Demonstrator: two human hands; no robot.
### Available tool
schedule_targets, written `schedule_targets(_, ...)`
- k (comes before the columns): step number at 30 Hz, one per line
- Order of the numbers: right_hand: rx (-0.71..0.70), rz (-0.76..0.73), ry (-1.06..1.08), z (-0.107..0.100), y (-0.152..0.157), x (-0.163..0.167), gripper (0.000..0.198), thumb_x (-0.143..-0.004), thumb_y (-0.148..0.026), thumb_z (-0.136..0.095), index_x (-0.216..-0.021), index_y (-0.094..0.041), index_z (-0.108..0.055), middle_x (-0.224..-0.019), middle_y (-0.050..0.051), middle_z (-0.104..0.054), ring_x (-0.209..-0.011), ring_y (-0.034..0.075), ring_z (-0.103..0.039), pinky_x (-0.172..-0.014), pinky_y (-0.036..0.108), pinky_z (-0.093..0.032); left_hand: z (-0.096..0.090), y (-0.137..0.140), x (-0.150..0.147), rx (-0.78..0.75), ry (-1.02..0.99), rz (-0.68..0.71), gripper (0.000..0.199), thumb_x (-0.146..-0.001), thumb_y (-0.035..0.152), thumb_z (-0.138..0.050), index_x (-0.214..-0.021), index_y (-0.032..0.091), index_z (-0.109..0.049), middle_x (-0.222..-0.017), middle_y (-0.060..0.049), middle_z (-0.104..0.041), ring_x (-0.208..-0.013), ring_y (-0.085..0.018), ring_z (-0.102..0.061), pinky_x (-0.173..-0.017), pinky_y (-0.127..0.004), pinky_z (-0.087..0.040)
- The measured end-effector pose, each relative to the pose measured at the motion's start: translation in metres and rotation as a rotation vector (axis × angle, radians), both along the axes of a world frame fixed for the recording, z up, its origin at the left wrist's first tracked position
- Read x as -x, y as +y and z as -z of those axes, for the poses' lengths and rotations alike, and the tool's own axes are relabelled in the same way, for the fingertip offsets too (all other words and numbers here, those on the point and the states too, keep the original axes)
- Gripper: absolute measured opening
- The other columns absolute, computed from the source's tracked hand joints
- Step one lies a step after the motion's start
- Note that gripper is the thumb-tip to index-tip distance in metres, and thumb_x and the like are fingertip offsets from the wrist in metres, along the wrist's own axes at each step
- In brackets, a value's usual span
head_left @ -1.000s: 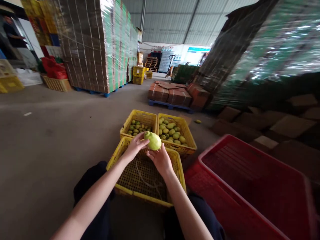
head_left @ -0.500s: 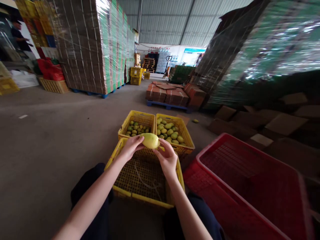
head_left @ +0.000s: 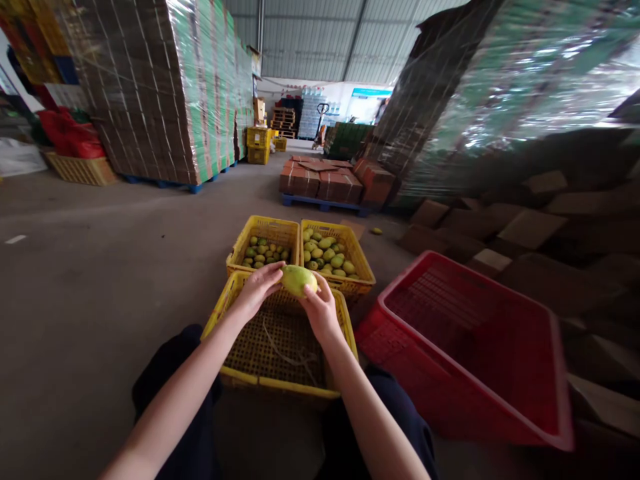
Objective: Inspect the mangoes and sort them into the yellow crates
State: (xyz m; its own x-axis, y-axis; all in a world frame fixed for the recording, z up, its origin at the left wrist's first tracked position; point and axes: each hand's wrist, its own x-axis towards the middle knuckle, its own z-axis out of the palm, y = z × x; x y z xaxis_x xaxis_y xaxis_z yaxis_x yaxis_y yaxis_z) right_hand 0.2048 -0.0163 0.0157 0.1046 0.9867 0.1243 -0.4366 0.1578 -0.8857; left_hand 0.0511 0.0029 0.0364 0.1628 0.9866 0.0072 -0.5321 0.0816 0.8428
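Note:
A yellow-green mango (head_left: 297, 280) is held between my two hands, above the far side of the nearest yellow crate (head_left: 280, 385). My right hand (head_left: 323, 312) grips its right end, with the thumb across the near face. At the other end, the fingertips of my left hand (head_left: 259, 288) are closed against the fruit. A white strap (head_left: 280, 350) lies on the mesh bottom of that crate. Just beyond stand a left yellow crate (head_left: 231, 260) with small mangoes (head_left: 263, 250) and a right yellow crate (head_left: 369, 270) with larger mangoes (head_left: 330, 253).
To my right stands a large red crate (head_left: 425, 353), with loose cardboard (head_left: 530, 227) behind it. A single mango (head_left: 377, 231) lies on the floor. Farther off are flat brown cartons (head_left: 320, 183) on a blue pallet and tall wrapped stacks (head_left: 135, 100) on both sides.
The mango has turned in my hands, and my right thumb has come round onto its near face. My left fingers have straightened somewhat. The camera view has shifted to the right.

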Motion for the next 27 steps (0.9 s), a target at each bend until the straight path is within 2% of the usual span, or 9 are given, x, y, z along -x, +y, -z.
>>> schedule_targets(4,-0.326,0.171,-0.541,0.004,-0.008,-0.004,0.045,-0.071,-0.030,-0.082,-0.111,-0.028,-0.061,-0.116,0.006,-0.068,-0.111,0.027,-0.063,-0.100,0.046,-0.052,0.006,-0.001,-0.010,0.238,-0.058,0.087,0.035,-0.076,0.045,-0.082,-0.094,0.015,-0.074,-0.096,-0.008,-0.076,-0.085,-0.018,-0.069,-0.071,-0.026,-0.056)
schedule_targets(6,-0.531,0.172,-0.867,0.009,-0.011,-0.008,0.032,-0.080,-0.022,-0.071,-0.111,-0.028,-0.064,-0.128,0.010,-0.063,-0.125,0.031,-0.056,-0.107,0.052,-0.047,0.008,-0.004,-0.014,0.320,-0.074,0.172,0.040,-0.081,0.052,-0.076,-0.093,0.014,-0.073,-0.089,-0.009,-0.075,-0.079,-0.019,-0.069,-0.065,-0.026,-0.055)
schedule_targets(8,-0.672,0.116,-1.108,0.014,-0.015,-0.012,0.029,-0.087,-0.018,-0.061,-0.113,-0.028,-0.066,-0.134,0.011,-0.060,-0.130,0.032,-0.052,-0.109,0.054,-0.046,0.011,-0.006,-0.018,0.393,-0.118,0.230,0.045,-0.085,0.057,-0.069,-0.091,0.013,-0.072,-0.082,-0.009,-0.074,-0.071,-0.018,-0.068,-0.061,-0.026,-0.055)
schedule_targets(10,-0.717,0.078,-1.229,0.018,-0.020,-0.015,0.033,-0.091,-0.022,-0.060,-0.123,-0.028,-0.062,-0.136,0.013,-0.057,-0.130,0.032,-0.052,-0.108,0.055,-0.047,0.017,-0.005,-0.019,0.499,-0.169,0.191,0.042,-0.087,0.055,-0.066,-0.085,0.013,-0.070,-0.072,-0.006,-0.072,-0.060,-0.016,-0.065,-0.057,-0.026,-0.054)
schedule_targets(12,-0.686,0.081,-1.267,0.020,-0.023,-0.017,0.040,-0.092,-0.032,-0.061,-0.131,-0.025,-0.057,-0.137,0.016,-0.056,-0.129,0.033,-0.053,-0.107,0.055,-0.048,0.023,-0.003,-0.019,0.619,-0.231,0.083,0.038,-0.090,0.051,-0.062,-0.082,0.015,-0.067,-0.063,-0.003,-0.068,-0.052,-0.015,-0.062,-0.053,-0.025,-0.051)
schedule_targets(16,-0.517,0.084,-1.193,0.023,-0.024,-0.019,0.036,-0.098,-0.041,-0.050,-0.126,-0.021,-0.060,-0.127,0.016,-0.060,-0.124,0.030,-0.055,-0.109,0.050,-0.046,0.030,0.002,-0.016,0.710,-0.397,-0.046,0.041,-0.097,0.041,-0.039,-0.094,0.013,-0.069,-0.064,-0.005,-0.069,-0.052,-0.019,-0.065,-0.049,-0.028,-0.051)
schedule_targets(21,-0.259,0.174,-0.855,0.030,-0.019,-0.014,0.038,-0.095,-0.050,-0.049,-0.115,-0.022,-0.065,-0.118,0.012,-0.065,-0.117,0.025,-0.059,-0.109,0.044,-0.044,0.027,-0.002,-0.017,0.578,-0.553,-0.093,0.047,-0.094,0.032,-0.035,-0.121,0.010,-0.067,-0.072,-0.008,-0.072,-0.064,-0.022,-0.070,-0.059,-0.033,-0.057)
schedule_targets(24,-0.055,0.121,-0.542,0.035,-0.015,0.000,0.039,-0.089,-0.058,-0.054,-0.104,-0.025,-0.067,-0.114,0.007,-0.069,-0.112,0.024,-0.062,-0.104,0.042,-0.047,0.027,-0.005,-0.023,0.499,-0.537,-0.088,0.050,-0.092,0.030,-0.036,-0.125,0.008,-0.066,-0.073,-0.009,-0.073,-0.068,-0.023,-0.072,-0.069,-0.037,-0.059)
schedule_targets(27,0.237,0.026,-0.092,0.038,-0.011,0.019,0.042,-0.087,-0.062,-0.052,-0.095,-0.024,-0.068,-0.102,0.005,-0.073,-0.101,0.024,-0.067,-0.089,0.040,-0.055,0.028,-0.007,-0.030,0.462,-0.493,-0.041,0.051,-0.090,0.033,-0.037,-0.121,0.006,-0.069,-0.073,-0.011,-0.074,-0.076,-0.026,-0.074,-0.077,-0.041,-0.059)
